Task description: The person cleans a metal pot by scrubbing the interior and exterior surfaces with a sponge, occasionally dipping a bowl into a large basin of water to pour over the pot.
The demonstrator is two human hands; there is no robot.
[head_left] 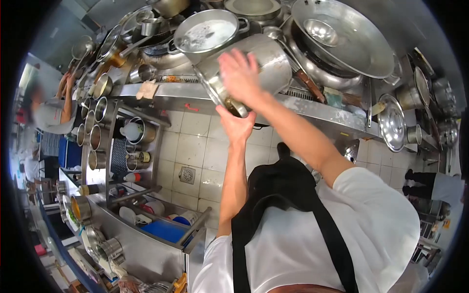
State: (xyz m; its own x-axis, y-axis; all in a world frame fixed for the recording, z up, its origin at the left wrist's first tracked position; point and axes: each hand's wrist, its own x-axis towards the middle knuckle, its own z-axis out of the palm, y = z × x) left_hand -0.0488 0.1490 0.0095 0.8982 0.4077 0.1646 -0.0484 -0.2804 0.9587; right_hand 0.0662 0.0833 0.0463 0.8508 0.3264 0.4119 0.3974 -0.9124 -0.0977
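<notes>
A large steel pot (274,61) lies tilted on its side at the stove's front edge, its rim towards me. My left hand (237,124) is closed on the lower part of that rim, thumb and fingers around it. Over the pot's side, near the rim, is my right hand (239,75), slightly blurred, its fingers stretched out and the thumb apart. Just behind stands a two-handled pot (206,35) with whitish, foamy liquid in it. A ladle with a wooden handle (308,83) lies right of the tilted pot.
A big wok (349,36) with a ladle bowl (321,32) in it fills the right burner. A shiny lid (391,122) hangs off the counter edge. A steel rack (115,151) with several pots stands at left. A person (56,115) works at far left; another (447,188) is at far right.
</notes>
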